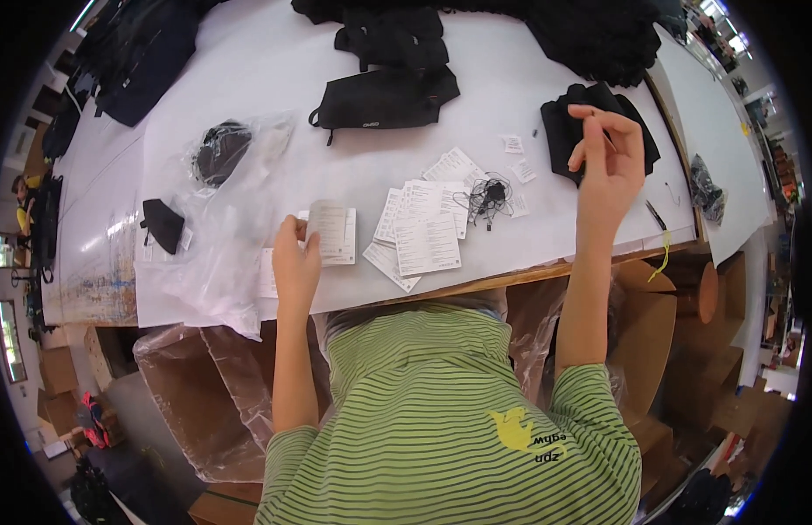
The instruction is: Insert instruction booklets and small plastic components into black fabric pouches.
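My left hand (298, 254) is closed on a white printed leaflet (338, 234) near the table's front edge, thumb and fingers pinching its left side. The leaflet's upper corner curls up and looks slightly blurred. My right hand (609, 149) is raised at the right with its fingers curled in. Whatever it may hold is too small or hidden to tell. Below it lies a folded black fabric piece (556, 131). Between my hands, several white printed leaflets (428, 248) lie in an overlapping spread. A tangle of thin black cords (491, 199) rests against their right side.
Clear plastic bags (205, 254) lie left, with a round black item (222, 150) and a small black piece (163, 226). Black pouches (379, 98) and black cloth (589, 39) lie at the back. Small white packets (522, 170) and a dark pointed tool (656, 215) sit right.
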Motion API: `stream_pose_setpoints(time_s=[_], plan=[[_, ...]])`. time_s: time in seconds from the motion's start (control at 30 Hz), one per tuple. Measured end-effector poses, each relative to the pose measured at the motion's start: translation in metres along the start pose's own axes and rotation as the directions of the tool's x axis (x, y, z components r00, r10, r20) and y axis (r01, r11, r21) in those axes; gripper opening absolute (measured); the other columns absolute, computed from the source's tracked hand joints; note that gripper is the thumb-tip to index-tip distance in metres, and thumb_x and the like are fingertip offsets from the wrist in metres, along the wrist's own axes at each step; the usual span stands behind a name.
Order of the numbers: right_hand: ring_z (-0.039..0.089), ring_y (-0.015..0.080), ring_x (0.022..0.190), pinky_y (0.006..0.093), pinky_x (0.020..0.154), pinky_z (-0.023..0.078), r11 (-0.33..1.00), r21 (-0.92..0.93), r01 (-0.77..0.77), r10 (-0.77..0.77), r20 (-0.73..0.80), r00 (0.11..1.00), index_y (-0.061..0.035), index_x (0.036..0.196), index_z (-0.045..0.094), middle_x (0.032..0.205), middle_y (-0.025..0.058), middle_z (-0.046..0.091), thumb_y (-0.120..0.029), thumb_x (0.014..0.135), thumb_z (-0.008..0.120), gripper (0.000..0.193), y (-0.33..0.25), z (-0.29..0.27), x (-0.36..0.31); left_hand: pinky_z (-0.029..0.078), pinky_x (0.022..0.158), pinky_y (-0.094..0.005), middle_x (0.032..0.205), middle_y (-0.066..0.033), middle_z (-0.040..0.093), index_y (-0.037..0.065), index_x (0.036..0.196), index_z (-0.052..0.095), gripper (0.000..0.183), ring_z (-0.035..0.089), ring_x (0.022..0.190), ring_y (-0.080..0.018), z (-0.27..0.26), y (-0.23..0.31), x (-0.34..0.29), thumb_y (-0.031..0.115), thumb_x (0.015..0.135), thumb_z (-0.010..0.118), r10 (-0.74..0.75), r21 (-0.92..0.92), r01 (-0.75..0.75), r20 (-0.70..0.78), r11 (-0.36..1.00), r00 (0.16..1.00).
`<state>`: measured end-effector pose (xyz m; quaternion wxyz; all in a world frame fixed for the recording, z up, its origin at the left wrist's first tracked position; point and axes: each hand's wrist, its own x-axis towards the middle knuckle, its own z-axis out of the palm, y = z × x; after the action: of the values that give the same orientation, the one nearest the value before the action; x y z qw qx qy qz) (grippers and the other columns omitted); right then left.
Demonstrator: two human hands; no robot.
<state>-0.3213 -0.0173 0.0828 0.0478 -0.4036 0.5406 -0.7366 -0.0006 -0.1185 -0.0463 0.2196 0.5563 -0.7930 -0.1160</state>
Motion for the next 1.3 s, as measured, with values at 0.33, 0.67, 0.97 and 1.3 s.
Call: stream_pose_setpoints(time_s=[0.33,0.67,0.97,1.3], plan=[[0.039,0.004,0.055,0.0209,0.049,0.03,0.923,-0.203,-0.328,0.385,0.491,0.782,-0.005,0.084,0.063,0.065,-0.0038,0.049,-0.006,0.081,0.067,0.005,-0.008,0.033,-0.101,0.045,0.065,-0.0235,0.087,-0.0065,0.057,0.003,0.116,0.039,0.034,0.055,0.076,-0.0115,-0.034,0.123,-0.037,0.01,0.09,0.06,0.038,-0.888,0.038,0.063,0.458,0.997],[0.04,0.0123,0.051,0.0261,0.047,0.033,0.942,-0.335,-0.024,0.166,0.403,0.9,-0.0063,0.081,0.062,0.063,0.0023,0.047,-0.006,0.076,0.069,0.008,-0.013,0.036,-0.119,0.041,0.063,-0.0227,0.077,0.0001,0.055,-0.002,0.089,0.06,0.012,0.05,0.07,-0.0065,-0.033,0.123,-0.052,0.007,0.085,0.066,-0.061,-0.858,0.329,0.333,0.394,0.941],[0.037,0.0117,0.051,0.0263,0.047,0.032,0.929,-0.34,-0.146,0.289,0.42,0.861,-0.0044,0.082,0.062,0.063,0.0029,0.045,-0.005,0.075,0.069,0.01,-0.011,0.033,-0.122,0.04,0.062,-0.0284,0.072,-0.004,0.056,0.004,0.092,0.068,0.021,0.051,0.069,-0.0178,-0.027,0.121,-0.05,-0.005,0.072,0.07,0.256,-0.463,-0.31,-0.176,0.831,0.95],[0.033,0.0005,0.056,0.0182,0.05,0.024,0.785,-0.143,-0.603,0.575,0.529,0.624,-0.0041,0.085,0.065,0.061,-0.0075,0.041,-0.002,0.077,0.071,0.01,0.006,0.014,-0.119,0.038,0.058,-0.0227,0.075,-0.0012,0.053,0.002,0.093,0.064,0.007,0.048,0.062,-0.0088,-0.02,0.082,-0.042,0.004,0.086,0.062,0.31,-0.84,0.164,0.362,0.517,0.879]])
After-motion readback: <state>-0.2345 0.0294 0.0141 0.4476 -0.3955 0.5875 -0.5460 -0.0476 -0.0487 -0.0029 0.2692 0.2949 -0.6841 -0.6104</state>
